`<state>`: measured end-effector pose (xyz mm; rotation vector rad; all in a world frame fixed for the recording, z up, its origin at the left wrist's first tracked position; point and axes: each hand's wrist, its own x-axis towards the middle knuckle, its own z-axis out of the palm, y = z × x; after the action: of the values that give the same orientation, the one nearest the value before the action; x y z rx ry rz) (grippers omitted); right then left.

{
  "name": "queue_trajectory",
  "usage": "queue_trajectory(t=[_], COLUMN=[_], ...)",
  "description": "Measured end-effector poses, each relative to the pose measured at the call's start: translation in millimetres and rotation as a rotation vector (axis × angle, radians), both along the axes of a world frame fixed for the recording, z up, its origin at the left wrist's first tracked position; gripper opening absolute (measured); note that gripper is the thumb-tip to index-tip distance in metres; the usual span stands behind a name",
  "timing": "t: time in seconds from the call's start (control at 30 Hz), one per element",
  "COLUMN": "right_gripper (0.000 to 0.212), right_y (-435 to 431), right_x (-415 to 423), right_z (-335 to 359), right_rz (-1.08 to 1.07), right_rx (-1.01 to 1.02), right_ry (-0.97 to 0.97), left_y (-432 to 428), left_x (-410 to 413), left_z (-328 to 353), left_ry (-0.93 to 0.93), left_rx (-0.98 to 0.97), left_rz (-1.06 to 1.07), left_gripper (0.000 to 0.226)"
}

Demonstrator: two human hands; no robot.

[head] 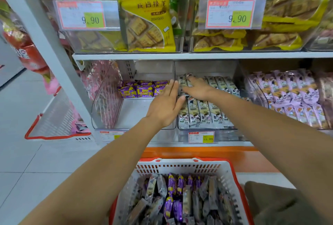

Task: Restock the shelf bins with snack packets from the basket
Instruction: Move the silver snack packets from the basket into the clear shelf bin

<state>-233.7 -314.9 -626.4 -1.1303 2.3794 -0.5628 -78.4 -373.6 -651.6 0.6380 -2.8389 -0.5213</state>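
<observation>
Two baskets: a near basket (180, 166) holding packets and a far basket (54, 135) on the floor. Two shelves: an upper shelf (162, 56) and a lower shelf (162, 144). The lower shelf carries three clear bins: left bin (106, 102), middle bin (205, 128) and right bin (255, 87). Three purple packets (144, 90) show in the left bin. Four price tags: two large tags (82, 14) (232, 13) above, two small tags (111, 135) (201, 136) below.

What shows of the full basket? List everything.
The basket is white perforated plastic with a red rim. It sits in front of the orange shelf base, its near end out of frame. Purple and grey snack packets lie heaped in it. The left hand and right hand are up at the bins, off it.
</observation>
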Motion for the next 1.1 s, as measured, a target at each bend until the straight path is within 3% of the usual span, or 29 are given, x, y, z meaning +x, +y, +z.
queue_trajectory(t=[0.27,0.7,0.9,1.1], right_gripper=[0.07,0.063,0.046,0.026], right_y=[5.3,2.4,21.1,66.9], right_x=[-6.2,-16.9,-11.4,23.0], right_z=[-1.8,-18.4,-13.3,0.4], right_rz=[0.05,0.013,-0.031,-0.073], right_rx=[-0.089,-0.181,-0.314,-0.562], right_ry=[0.043,0.076,0.109,0.178], left_y=[-3.5,-4.1,4.2,30.9], left_x=[-0.7,-0.6,3.9,28.7], left_z=[-4.2,-5.0,2.7,10.4], left_ry=[-0.013,-0.004,-0.067,0.172], left_rx=[-0.026,-0.021,-0.029,-0.15], left_rz=[0.01,0.014,0.025,0.082], left_gripper=[0.063,0.062,0.063,0.047])
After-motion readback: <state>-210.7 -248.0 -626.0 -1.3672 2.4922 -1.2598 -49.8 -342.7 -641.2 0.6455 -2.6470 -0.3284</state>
